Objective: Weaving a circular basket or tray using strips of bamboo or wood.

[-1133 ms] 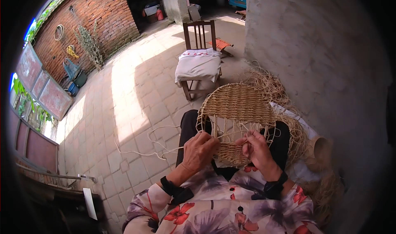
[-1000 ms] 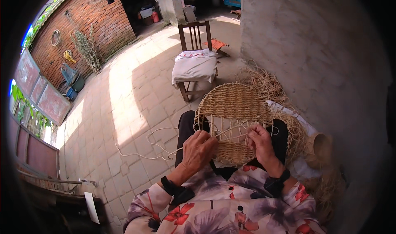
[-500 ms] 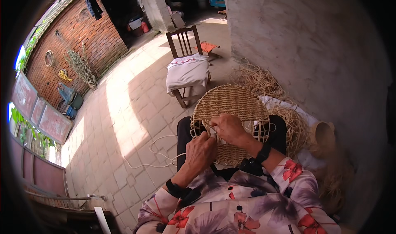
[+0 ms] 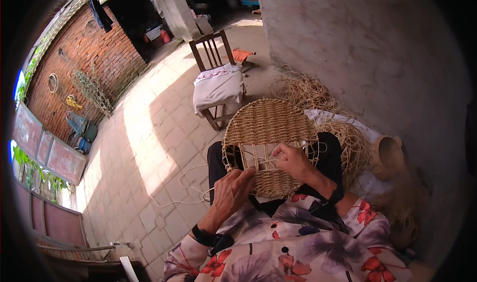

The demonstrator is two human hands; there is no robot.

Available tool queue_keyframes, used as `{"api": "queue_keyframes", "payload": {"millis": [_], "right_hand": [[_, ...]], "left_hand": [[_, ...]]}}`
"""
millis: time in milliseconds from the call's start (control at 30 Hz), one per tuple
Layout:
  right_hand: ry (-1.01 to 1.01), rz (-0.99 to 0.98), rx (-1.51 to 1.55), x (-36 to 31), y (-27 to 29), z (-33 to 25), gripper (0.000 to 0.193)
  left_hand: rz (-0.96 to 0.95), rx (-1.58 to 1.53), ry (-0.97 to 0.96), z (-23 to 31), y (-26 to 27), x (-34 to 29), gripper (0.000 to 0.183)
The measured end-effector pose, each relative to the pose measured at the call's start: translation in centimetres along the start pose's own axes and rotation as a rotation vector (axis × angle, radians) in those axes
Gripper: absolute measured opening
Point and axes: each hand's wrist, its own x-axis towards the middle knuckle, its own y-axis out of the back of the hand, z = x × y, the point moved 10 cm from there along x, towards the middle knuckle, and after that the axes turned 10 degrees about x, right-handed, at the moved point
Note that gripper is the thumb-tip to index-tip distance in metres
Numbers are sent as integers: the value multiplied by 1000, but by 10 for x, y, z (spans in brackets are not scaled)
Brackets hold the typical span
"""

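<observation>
A courtyard floor of pale, sunlit and shadowed paving [image 4: 119,197] spreads beneath a bare grey plaster wall [image 4: 362,58] on the right and a red brick wall [image 4: 113,49] at upper left; the black fisheye rim swallows the corners, and the doorways beyond are too dark to read. At the bottom, cut off by the lower edge, is the person's pale shirt with red and purple flowers [image 4: 318,252]. Ahead stands a dark brown wooden chair [image 4: 207,37], its seat hidden under a folded white cloth [image 4: 217,90]. Loose tan fibre strands [image 4: 308,90] are heaped at the foot of the grey wall. Across the black-trousered knees lies a rounded, straw-coloured woven panel [image 4: 268,122], its far part and a near band closely woven, with bare strands bridging the gap between. Right of it sits a hollow tan vessel [image 4: 376,157], perhaps a basket, blurred near the rim. The left hand [image 4: 233,187] is closed on the panel's near left edge, fingertips partly hidden. The right hand [image 4: 295,161] is curled over the gap; whether its fingertips meet or pinch a strand cannot be told. A thin pale cord [image 4: 158,206] loops out left of the left hand.
</observation>
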Motion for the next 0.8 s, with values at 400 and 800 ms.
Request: {"api": "queue_keyframes", "payload": {"millis": [400,800], "right_hand": [[-26,106,777,-22,38,44,10],[266,-58,-78,32,5,-29,16]], "left_hand": [[116,133,-166,41,-8,40,10],[146,129,-123,45,-25,48,12]]}}
